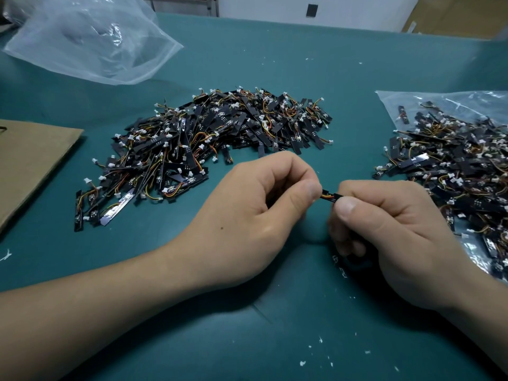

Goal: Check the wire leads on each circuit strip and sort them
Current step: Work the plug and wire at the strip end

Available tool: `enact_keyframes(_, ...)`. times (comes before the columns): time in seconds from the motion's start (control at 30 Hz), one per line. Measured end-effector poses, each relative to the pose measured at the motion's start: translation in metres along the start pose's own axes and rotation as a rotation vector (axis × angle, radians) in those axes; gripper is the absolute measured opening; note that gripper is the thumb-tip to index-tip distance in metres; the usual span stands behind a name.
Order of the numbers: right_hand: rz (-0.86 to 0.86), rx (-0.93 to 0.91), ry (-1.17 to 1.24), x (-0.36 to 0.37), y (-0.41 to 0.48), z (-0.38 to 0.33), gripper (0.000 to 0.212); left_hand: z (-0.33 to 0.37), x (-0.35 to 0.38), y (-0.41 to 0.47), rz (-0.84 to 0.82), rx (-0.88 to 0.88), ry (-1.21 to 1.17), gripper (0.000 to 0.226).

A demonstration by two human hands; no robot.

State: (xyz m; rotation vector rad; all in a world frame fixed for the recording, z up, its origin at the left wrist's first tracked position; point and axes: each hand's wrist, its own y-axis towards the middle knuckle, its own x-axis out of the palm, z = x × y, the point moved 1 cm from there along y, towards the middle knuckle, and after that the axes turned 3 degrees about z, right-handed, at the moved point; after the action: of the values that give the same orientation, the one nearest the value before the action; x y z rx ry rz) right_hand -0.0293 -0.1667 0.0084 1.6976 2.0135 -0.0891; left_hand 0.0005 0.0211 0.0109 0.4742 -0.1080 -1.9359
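One black circuit strip (pixel 333 195) with red and yellow wire leads spans the small gap between my two hands, just above the green mat. My left hand (pixel 255 213) pinches the wire end between thumb and forefinger. My right hand (pixel 384 229) grips the strip's body in curled fingers, and most of the strip is hidden inside that fist. A large heap of black strips (pixel 209 138) with white connectors lies beyond my left hand. A second heap of strips (pixel 453 171) rests on a clear plastic bag at the right.
A crumpled clear plastic bag (pixel 90 37) lies at the far left. A brown cardboard sheet (pixel 30 158) covers the left edge of the green mat (pixel 247 325). Small white scraps dot the mat near me.
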Motion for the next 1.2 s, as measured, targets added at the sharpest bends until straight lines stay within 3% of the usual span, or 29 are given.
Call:
enact_keyframes(0.13, -0.008, -0.036, 0.019, -0.001, 0.0, 0.001, 0.043, 0.001, 0.0, 0.0, 0.047, -0.011, -0.055, 0.01)
enact_keyframes(0.23, 0.241, -0.09, 0.152, -0.001, 0.0, -0.003, 0.032, 0.0, -0.001, -0.001, 0.129, -0.015, -0.029, 0.015)
enact_keyframes(0.3, 0.433, -0.019, 0.342, -0.005, 0.006, 0.0, 0.023, -0.001, -0.002, -0.002, 0.158, 0.004, 0.109, 0.013)
enact_keyframes(0.37, 0.51, 0.094, 0.437, -0.008, 0.012, 0.005, 0.029, 0.002, 0.0, -0.004, 0.105, 0.093, 0.324, 0.012)
enact_keyframes(0.5, 0.368, 0.114, 0.356, -0.006, 0.01, 0.009, 0.044, 0.006, 0.011, -0.019, -0.118, 0.326, 0.891, 0.019)
enact_keyframes(0.57, 0.287, 0.086, 0.263, -0.003, 0.007, 0.007, 0.042, 0.006, 0.012, -0.023, -0.162, 0.236, 1.066, 0.031)
enact_keyframes(0.63, 0.223, 0.069, 0.202, -0.001, 0.006, 0.006, 0.037, 0.007, 0.01, -0.022, -0.167, 0.03, 1.165, 0.046)
enact_keyframes(0.77, 0.165, 0.065, 0.152, 0.002, 0.005, 0.005, 0.037, 0.005, 0.01, -0.02, -0.216, -0.205, 1.191, 0.061)
enact_keyframes(1.2, 0.097, 0.057, 0.02, 0.003, 0.004, 0.004, 0.029, 0.002, 0.01, -0.02, -0.234, -0.188, 1.166, 0.062)
